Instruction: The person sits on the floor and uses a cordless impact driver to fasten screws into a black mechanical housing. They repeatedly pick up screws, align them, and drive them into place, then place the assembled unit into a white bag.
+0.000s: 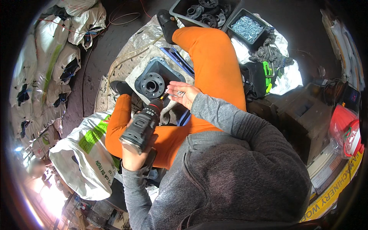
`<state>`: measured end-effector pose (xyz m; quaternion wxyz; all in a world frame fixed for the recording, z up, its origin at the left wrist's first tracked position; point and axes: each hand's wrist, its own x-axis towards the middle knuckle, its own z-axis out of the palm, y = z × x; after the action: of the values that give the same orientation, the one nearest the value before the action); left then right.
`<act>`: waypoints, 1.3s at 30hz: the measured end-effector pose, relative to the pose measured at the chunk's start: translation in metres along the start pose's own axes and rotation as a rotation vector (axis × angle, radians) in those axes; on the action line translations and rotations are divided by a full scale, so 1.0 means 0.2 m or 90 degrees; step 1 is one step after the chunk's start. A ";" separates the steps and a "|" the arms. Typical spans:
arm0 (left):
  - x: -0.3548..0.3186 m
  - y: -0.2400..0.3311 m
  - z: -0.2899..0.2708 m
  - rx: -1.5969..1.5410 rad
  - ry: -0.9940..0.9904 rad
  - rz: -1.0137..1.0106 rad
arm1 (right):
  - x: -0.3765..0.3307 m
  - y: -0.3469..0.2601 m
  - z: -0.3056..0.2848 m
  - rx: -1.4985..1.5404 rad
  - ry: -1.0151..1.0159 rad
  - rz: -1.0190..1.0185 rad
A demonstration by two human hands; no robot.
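Observation:
My left hand (135, 158) is wrapped round the grip of a black cordless drill (141, 124). Its bit end points at a round black flange (145, 90) with a ring of holes and a wide centre bore. The flange rests over a grey square-mouthed plastic tub (167, 69) between my legs. Beside the drill's tip, my right hand (186, 95) is turned palm up with its fingers partly curled, and a few small silver screws (179, 92) lie in it. Whether the bit touches the flange or a screw, I cannot tell.
Beyond my knee stand a grey bin of black flanges (194, 12) and a smaller bin full of screws (248, 28). Grey gloves (270, 55) lie near a black and green bag (264, 78). White sacks line the left; an open white sack (82, 165) sits nearby.

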<state>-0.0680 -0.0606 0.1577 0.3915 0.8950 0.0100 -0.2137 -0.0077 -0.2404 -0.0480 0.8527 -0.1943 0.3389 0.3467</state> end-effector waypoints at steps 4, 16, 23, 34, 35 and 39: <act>0.06 -0.05 -0.08 -0.024 0.028 -0.136 | 0.06 0.03 -0.02 -0.180 0.079 -0.003; 0.33 -0.06 -0.17 0.048 -0.080 -0.067 | 0.15 0.14 0.00 -0.444 0.056 -0.019; 0.43 0.03 -0.16 0.074 -0.130 -0.115 | 0.16 0.12 0.03 -0.459 0.036 0.014; 0.50 0.05 -0.10 0.024 -0.099 -0.137 | 0.14 0.09 0.06 -0.597 0.034 -0.096; 0.51 0.04 -0.11 0.041 -0.119 -0.127 | 0.15 0.09 0.06 -0.605 0.026 -0.099; 0.51 0.00 -0.12 0.077 -0.139 -0.088 | 0.17 0.10 0.05 -0.581 0.025 -0.111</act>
<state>0.0341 -0.0581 0.1315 0.3204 0.8855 0.0161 -0.3362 0.0001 -0.2059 -0.0664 0.6993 -0.5840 0.1503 0.3839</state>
